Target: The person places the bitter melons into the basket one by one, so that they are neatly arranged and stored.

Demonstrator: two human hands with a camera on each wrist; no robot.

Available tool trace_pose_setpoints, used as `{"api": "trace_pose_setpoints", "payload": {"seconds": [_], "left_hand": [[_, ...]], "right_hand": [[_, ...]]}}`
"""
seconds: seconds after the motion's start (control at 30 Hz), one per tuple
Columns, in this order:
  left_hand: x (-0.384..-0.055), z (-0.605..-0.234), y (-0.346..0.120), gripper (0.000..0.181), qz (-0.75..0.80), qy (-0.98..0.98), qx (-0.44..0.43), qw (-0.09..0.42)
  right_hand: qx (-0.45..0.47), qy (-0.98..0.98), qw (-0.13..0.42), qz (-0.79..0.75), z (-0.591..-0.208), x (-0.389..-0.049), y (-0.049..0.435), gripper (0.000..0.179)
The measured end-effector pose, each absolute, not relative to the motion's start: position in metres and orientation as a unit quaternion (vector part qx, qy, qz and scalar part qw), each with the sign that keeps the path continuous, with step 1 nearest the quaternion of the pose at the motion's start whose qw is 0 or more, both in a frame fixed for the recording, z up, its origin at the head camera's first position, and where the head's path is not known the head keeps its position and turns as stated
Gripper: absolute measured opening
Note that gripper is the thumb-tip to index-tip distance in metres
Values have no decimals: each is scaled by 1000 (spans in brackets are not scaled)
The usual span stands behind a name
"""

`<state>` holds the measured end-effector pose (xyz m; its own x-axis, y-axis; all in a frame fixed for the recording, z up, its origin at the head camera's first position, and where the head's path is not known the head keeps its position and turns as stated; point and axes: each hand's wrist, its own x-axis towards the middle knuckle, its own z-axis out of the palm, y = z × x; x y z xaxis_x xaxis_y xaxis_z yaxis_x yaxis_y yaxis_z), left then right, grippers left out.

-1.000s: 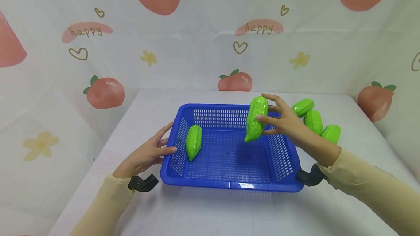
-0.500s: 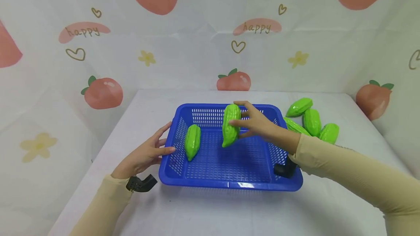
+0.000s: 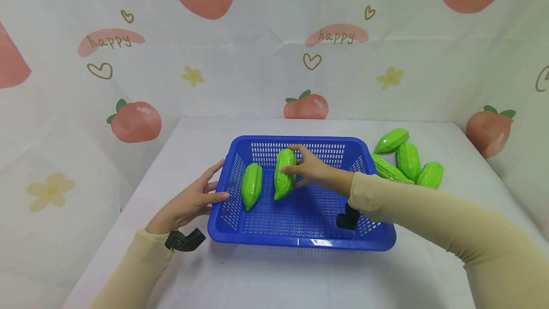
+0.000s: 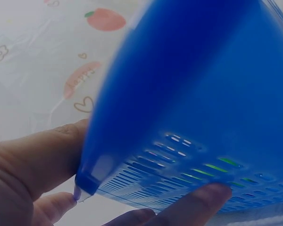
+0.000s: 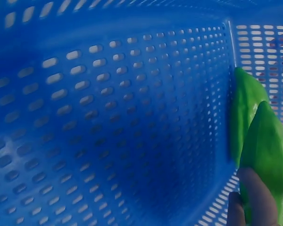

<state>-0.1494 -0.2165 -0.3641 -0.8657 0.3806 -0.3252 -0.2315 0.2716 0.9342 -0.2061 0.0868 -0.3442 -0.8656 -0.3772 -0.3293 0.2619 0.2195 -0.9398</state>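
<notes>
My right hand (image 3: 310,166) holds a bright green bitter melon (image 3: 284,175) inside the blue basket (image 3: 300,242), thumb on the near side and fingers at the top and far side. The melon's tip points down. A second bitter melon (image 3: 252,186) lies along the basket's left wall. In the right wrist view, the held melon (image 5: 266,146) overlaps the other melon (image 5: 247,101). At the left end, my left hand (image 3: 195,201) grips the basket's rim. The left wrist view has fingers (image 4: 198,205) against the outside of the slotted wall, with green showing through the slots.
Several more bitter melons (image 3: 408,161) lie grouped on the white-covered table (image 3: 249,280) right of the basket, one partly behind the right sleeve (image 3: 411,209). Behind the table hangs a white printed cloth (image 3: 249,75).
My right hand has carried the bitter melon left and down, from over the basket's right side to beside the other melon. My left hand stays at the rim.
</notes>
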Motion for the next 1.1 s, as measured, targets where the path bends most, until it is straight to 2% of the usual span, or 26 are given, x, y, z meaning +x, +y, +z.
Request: {"api": "trace_pose_setpoints", "payload": {"seconds": [0.57,1.1], "left_hand": [[-150,-362,-217,94,603,754,48,257],[-150,-362,-216,93,609,748,47,259]], "right_hand": [[3,753,261,-605,-377,-223,60,74],[-3,747,274,-606,-384,-221,54,71]]}}
